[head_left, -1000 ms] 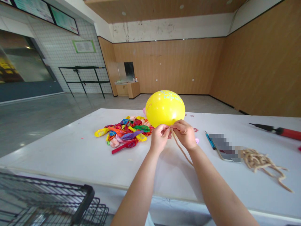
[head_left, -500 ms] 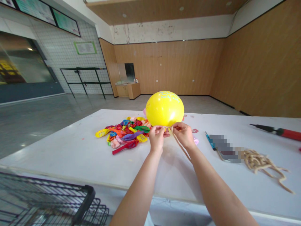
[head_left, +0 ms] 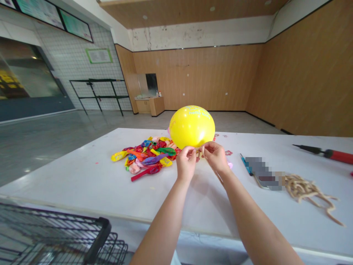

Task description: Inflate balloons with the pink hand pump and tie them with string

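An inflated yellow balloon [head_left: 192, 126] with light-blue lettering sits in front of me, its neck end toward my hands. Just below it, my left hand [head_left: 186, 162] is closed in a pinch at the neck, with a bit of string between its fingertips. Close beside it, my right hand [head_left: 215, 156] pinches the beige string [head_left: 217, 176], which runs down along my right wrist. The fingertips of both hands nearly meet. My fingers hide most of the balloon's neck, so I cannot tell how the string lies around it.
Several uninflated balloons [head_left: 149, 156] lie heaped left on the white table [head_left: 82, 176]. To the right are a blue pen [head_left: 246, 164], a blurred-out phone-like object [head_left: 263, 175], a pile of beige string [head_left: 306, 187] and a red-and-black pump [head_left: 331, 154]. A black wire cart [head_left: 102, 224] stands front left.
My left hand has shifted slightly right and turned, closer to my right hand. The balloon has moved a little left and up. Both hands keep pinching at its neck.
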The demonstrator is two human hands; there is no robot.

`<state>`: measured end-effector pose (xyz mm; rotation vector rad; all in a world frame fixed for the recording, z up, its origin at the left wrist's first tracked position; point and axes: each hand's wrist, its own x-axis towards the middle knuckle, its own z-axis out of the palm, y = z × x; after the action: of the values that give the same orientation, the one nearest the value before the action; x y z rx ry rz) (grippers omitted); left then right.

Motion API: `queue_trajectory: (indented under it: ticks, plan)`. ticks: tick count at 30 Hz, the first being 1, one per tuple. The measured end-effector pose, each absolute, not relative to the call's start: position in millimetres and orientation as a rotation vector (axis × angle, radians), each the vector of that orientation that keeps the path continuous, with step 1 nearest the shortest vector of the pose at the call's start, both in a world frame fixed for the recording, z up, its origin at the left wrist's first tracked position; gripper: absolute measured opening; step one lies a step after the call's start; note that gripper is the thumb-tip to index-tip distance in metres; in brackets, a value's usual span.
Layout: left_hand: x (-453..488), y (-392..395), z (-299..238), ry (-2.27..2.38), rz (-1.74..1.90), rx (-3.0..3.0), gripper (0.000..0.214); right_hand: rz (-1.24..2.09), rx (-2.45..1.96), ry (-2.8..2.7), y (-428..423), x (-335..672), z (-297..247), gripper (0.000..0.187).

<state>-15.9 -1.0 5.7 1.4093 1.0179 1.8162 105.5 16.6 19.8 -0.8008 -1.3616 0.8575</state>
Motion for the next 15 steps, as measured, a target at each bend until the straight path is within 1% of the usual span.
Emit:
queue_trajectory:
  ticks: [7, 15]
  plan:
    - [-20.9, 4.8, 1.5, 1.27, 1.873, 1.493, 0.01, 0.875, -0.853, -1.421, 15.6, 104.9, 18.4, 0.018]
    - [-20.7, 5.7, 5.3, 1.325, 1.863, 1.373, 0.011, 0.814, -0.941, -1.393, 16.0, 105.1, 18.9, 0.017]
